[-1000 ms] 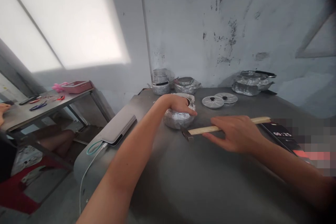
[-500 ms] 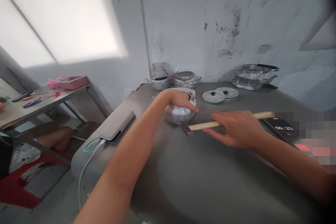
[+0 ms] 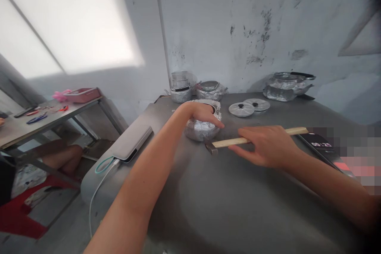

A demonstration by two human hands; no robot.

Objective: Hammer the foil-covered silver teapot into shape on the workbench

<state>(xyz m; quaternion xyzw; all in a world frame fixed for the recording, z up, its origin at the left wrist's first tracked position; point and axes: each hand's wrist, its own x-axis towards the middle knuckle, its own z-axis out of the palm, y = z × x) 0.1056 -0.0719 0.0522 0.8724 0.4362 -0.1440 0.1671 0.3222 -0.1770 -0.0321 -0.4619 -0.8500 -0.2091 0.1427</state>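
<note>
My left hand reaches over a foil-covered metal pot and holds it at the top. The thumb points right along the near side, while the other fingers are mostly hidden behind the rim. In my right hand lies the wooden handle of a hammer, with fingers curled around it and the handle's end sticking out on the right. The dark hammer head is just beside the pot's lower right side; whether the two touch I cannot tell.
Behind stand two foil-covered pots, and two round lids. Farther right is another foil-wrapped vessel. A power bank with cables lies left, a phone timer right. A person's leg shows by the other table.
</note>
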